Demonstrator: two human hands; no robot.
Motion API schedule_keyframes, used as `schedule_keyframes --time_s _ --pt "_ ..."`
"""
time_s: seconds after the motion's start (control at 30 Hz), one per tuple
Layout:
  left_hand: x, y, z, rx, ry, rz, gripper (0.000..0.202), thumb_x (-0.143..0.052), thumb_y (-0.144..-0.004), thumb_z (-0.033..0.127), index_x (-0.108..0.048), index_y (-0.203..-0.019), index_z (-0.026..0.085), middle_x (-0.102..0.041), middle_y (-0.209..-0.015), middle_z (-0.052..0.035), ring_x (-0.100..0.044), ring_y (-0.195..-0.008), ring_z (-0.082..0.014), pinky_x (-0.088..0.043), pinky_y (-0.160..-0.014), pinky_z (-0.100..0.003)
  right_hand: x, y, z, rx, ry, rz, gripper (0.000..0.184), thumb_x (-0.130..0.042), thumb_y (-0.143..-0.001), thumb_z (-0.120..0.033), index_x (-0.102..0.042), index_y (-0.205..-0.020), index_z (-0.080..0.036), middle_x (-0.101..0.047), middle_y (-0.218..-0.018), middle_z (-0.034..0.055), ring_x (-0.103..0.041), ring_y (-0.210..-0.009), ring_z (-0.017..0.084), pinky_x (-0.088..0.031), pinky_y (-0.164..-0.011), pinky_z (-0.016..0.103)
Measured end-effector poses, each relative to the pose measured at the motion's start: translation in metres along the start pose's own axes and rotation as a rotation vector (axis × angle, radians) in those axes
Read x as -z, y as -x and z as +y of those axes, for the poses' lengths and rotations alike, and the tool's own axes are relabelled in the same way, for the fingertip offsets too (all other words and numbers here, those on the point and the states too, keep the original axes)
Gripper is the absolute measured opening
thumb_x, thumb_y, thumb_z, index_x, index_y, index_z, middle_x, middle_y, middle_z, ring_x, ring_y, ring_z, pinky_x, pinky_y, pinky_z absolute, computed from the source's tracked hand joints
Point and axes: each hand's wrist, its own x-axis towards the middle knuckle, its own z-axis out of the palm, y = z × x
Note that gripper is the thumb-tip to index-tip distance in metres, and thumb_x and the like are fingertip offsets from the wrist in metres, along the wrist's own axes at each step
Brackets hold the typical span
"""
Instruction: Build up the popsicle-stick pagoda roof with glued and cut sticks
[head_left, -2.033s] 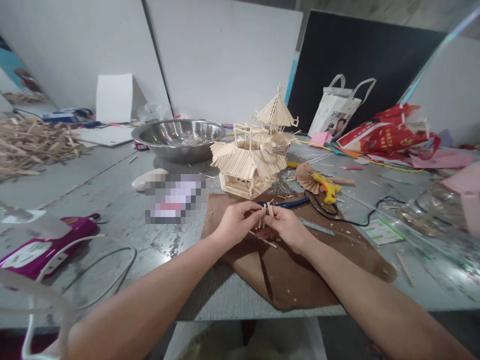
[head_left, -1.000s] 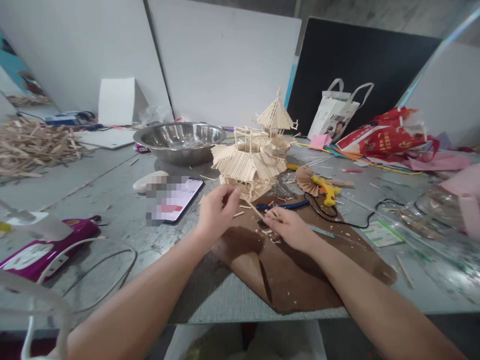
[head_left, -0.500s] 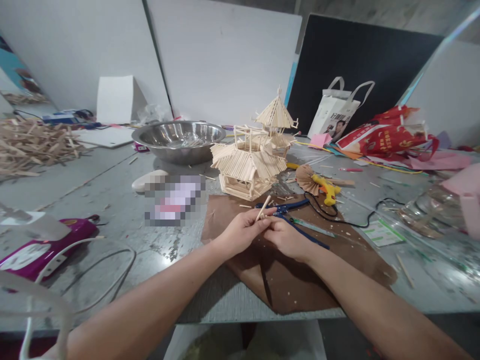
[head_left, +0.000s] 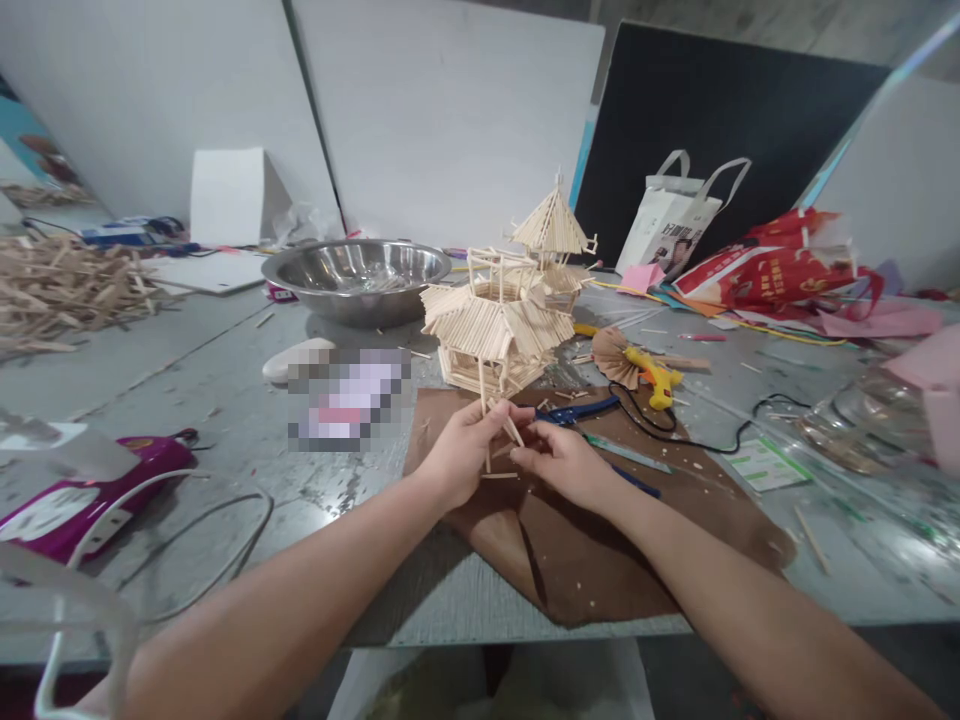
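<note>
My left hand (head_left: 466, 450) is closed on a thin upright wooden stick (head_left: 483, 385), whose lower end shows below the fingers. A second short stick (head_left: 515, 431) slants between my two hands. My right hand (head_left: 562, 460) has its fingers curled at the lower end of that slanted stick, thumb and forefinger around it. Another small stick (head_left: 499, 476) lies just below my left hand, over the brown cloth (head_left: 577, 560). Right behind the hands stands a model pavilion (head_left: 499, 330) of wooden sticks. Blue-handled pliers (head_left: 585, 411) lie partly hidden behind my right hand.
A metal basin (head_left: 356, 285) stands at the back left, near a heap of sticks (head_left: 67, 295). A blurred-out flat object (head_left: 352, 400) lies left of the cloth. To the right are a yellow glue gun (head_left: 656, 382) with its black cord and a red bag (head_left: 772, 270).
My hands have drawn slightly apart and the left has shifted left. The upright stick now shows in my left hand, and the short stick tilts the other way.
</note>
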Motion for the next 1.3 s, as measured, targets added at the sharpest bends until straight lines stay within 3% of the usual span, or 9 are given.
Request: schedule_keyframes --time_s 0.17,0.33,0.63,0.77,0.93,1.3 --pt "0.005 -0.001 0.010 0.107 0.043 0.006 0.010 -0.052 -0.073 0.020 -0.054 -0.072 0.011 -0.064 -0.071 -0.0085 -0.061 -0.064 -0.0158 -0.048 -0.056 -0.026 0.011 0.004 -0.005 0.300 0.440 0.282 0.050 -0.061 -0.062 -0.042 -0.045 -0.103 -0.019 -0.052 -0.096 0.0072 -0.049 -0.088 0.019 -0.041 -0.073 0.033" --pt "0.003 0.002 0.006 0.233 0.008 -0.122 0.015 -0.054 -0.071 0.019 -0.057 -0.082 0.010 -0.064 -0.071 -0.0095 -0.061 -0.061 -0.0165 -0.048 -0.051 -0.025 0.015 0.003 -0.004 0.530 0.561 0.166 0.063 -0.059 -0.065 -0.042 -0.035 -0.119 -0.019 -0.041 -0.118 0.0103 -0.036 -0.110 0.021 -0.031 -0.092 0.037" --pt "0.002 0.003 0.007 0.246 -0.014 -0.148 0.017 -0.055 -0.071 0.017 -0.060 -0.086 0.009 -0.065 -0.069 -0.0083 -0.060 -0.060 -0.0131 -0.048 -0.058 -0.023 0.015 0.003 -0.001 0.524 0.482 0.073 0.073 -0.061 -0.061 -0.046 -0.033 -0.122 -0.018 -0.042 -0.117 0.0110 -0.037 -0.109 0.021 -0.031 -0.091 0.036" --pt "0.004 0.002 0.006 0.262 -0.044 -0.152 0.018 -0.058 -0.069 0.020 -0.061 -0.083 0.009 -0.065 -0.069 -0.0089 -0.060 -0.062 -0.0136 -0.047 -0.058 -0.023 0.015 0.003 -0.001 0.487 0.483 0.105 0.064 -0.059 -0.065 -0.042 -0.035 -0.120 -0.018 -0.045 -0.115 0.0113 -0.040 -0.107 0.021 -0.032 -0.090 0.037" --pt "0.008 0.001 0.004 0.268 -0.057 -0.223 0.023 -0.059 -0.068 0.022 -0.061 -0.087 0.009 -0.065 -0.075 -0.0096 -0.060 -0.067 -0.0140 -0.045 -0.062 -0.023 0.015 0.003 -0.002 0.520 0.535 0.094 0.060 -0.058 -0.066 -0.042 -0.039 -0.117 -0.017 -0.048 -0.112 0.0112 -0.042 -0.104 0.021 -0.034 -0.088 0.035" --pt "0.008 0.001 0.003 0.304 -0.034 -0.265 0.022 -0.061 -0.066 0.019 -0.062 -0.085 0.009 -0.066 -0.075 -0.0097 -0.061 -0.070 -0.0145 -0.045 -0.066 -0.024 0.018 0.002 -0.007 0.576 0.588 0.064 0.057 -0.060 -0.064 -0.041 -0.041 -0.113 -0.017 -0.051 -0.106 0.0103 -0.045 -0.099 0.021 -0.035 -0.085 0.036"
